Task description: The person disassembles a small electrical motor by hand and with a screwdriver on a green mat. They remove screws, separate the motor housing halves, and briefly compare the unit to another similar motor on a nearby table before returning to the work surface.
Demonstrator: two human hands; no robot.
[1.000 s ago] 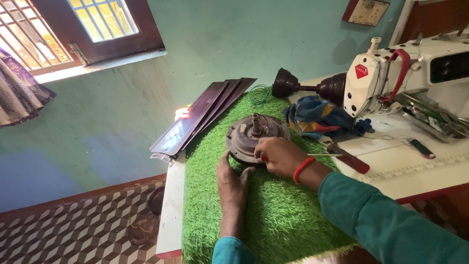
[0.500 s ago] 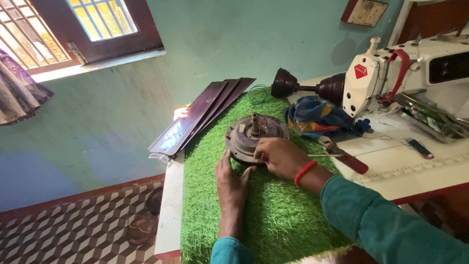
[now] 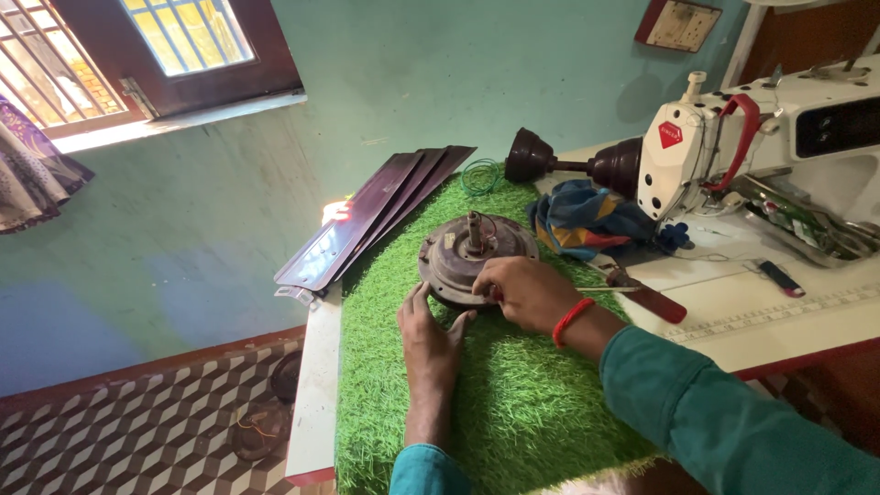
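Little has shifted in the past second: the left hand [image 3: 429,341] still braces the round grey metal fan motor [image 3: 474,258] on the green artificial-turf mat [image 3: 513,403] covering the desk, while right-hand fingers [image 3: 490,280] stay curled on its rim beside a red-handled screwdriver [image 3: 642,295].

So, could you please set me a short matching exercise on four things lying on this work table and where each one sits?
Things:
1. fan motor
2. fan blades
3. sewing machine
4. coil of green wire

Places:
A. stacked at the left edge of the green mat
B. on the white tabletop at the right
C. at the far end of the mat, beside the blade tips
D. in the middle of the mat, between the left hand and the right hand

Pairs: 1-D, 2-A, 3-B, 4-C
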